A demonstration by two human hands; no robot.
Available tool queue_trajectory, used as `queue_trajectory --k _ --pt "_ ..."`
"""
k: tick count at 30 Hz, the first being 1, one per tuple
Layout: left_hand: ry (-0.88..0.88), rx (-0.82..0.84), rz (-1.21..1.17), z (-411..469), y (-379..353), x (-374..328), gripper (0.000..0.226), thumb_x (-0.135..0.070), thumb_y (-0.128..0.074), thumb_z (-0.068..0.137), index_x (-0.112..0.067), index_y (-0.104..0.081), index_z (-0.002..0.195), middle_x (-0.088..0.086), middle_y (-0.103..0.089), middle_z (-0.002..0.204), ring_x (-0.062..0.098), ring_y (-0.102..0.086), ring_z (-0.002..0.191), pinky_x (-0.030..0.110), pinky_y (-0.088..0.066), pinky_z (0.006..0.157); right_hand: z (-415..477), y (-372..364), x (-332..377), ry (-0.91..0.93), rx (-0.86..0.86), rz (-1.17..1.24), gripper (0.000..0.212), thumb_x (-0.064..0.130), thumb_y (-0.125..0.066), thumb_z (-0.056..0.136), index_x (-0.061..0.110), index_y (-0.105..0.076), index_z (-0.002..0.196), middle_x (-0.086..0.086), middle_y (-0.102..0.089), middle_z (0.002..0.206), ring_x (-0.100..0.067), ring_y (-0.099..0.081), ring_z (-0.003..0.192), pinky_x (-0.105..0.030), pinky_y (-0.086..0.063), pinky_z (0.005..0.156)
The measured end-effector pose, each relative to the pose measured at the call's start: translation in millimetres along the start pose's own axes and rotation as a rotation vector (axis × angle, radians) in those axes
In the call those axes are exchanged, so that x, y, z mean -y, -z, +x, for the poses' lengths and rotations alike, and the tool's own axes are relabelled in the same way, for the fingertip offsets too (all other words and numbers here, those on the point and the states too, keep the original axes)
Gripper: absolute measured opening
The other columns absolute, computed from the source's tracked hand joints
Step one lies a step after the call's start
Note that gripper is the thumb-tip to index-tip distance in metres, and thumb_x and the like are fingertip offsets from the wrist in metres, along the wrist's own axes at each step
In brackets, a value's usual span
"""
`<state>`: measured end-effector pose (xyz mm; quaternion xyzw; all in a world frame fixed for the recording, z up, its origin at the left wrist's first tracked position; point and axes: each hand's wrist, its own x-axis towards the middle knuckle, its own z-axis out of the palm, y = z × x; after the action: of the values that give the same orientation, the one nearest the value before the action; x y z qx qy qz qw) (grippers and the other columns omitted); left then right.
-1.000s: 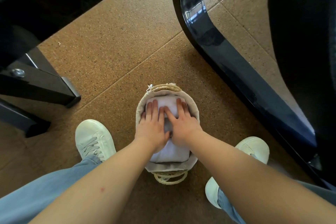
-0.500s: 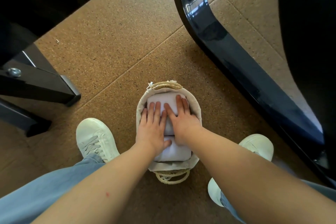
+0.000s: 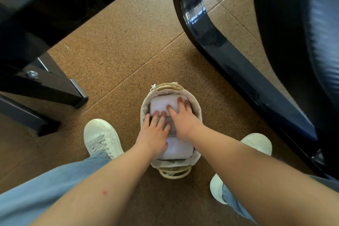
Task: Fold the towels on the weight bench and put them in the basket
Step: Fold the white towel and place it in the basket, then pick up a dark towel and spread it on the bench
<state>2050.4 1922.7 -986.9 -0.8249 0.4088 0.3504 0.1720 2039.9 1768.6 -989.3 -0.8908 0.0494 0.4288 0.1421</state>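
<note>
A small oval woven basket (image 3: 197, 105) with a pale cloth lining and rope handles stands on the floor between my feet. Folded white towels (image 3: 161, 103) fill it side by side. My left hand (image 3: 155, 133) lies flat on the towels at the basket's left half, fingers straight. My right hand (image 3: 182, 120) presses down beside it, fingers spread and reaching toward the far towel. The middle towel is mostly hidden under both hands.
A black bench frame leg (image 3: 216, 42) curves down the right side, with the dark padded seat (image 3: 315, 38) beyond it. Black metal feet (image 3: 45, 86) of other equipment stand at left. My white shoes (image 3: 101, 136) flank the basket on the brown cork floor (image 3: 119, 51).
Both hands have slid slightly back toward me over the towels, uncovering more of the far towel. The basket has stayed in place.
</note>
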Motion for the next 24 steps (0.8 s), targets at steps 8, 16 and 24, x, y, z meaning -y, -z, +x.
queue_trajectory --k 8,16,24 --pt "0.073 -0.124 -0.141 -37.0 41.7 4.2 0.064 -0.05 -0.04 0.1 -0.026 -0.027 0.157 0.015 -0.014 0.166 0.034 -0.004 0.155 0.059 0.002 0.122 -51.6 27.4 5.3 0.042 -0.075 0.058 0.094 0.032 -0.065 0.097 0.033 0.002 0.163 -0.011 0.017 0.17 -0.041 0.016 0.155 -0.054 -0.017 0.125" --pt "0.137 -0.245 -0.145 -83.4 86.1 -3.1 0.064 -0.05 -0.043 0.101 -0.032 -0.024 0.159 0.01 -0.016 0.167 0.03 -0.007 0.156 0.062 -0.004 0.123 -127.7 59.8 5.0 0.021 -0.197 0.008 0.098 0.028 -0.068 0.095 0.032 0.003 0.163 -0.007 0.016 0.17 -0.038 0.012 0.156 -0.057 -0.027 0.122" --pt "0.085 -0.503 -0.184 -137.8 160.9 -37.6 0.06 -0.042 -0.055 0.098 -0.029 -0.037 0.154 0.005 -0.035 0.16 0.027 -0.036 0.146 0.047 -0.036 0.117 -224.3 98.9 -9.0 0.045 -0.469 0.081 0.084 0.023 -0.062 0.099 0.034 -0.009 0.163 -0.004 0.001 0.172 -0.032 -0.002 0.158 -0.052 -0.033 0.119"
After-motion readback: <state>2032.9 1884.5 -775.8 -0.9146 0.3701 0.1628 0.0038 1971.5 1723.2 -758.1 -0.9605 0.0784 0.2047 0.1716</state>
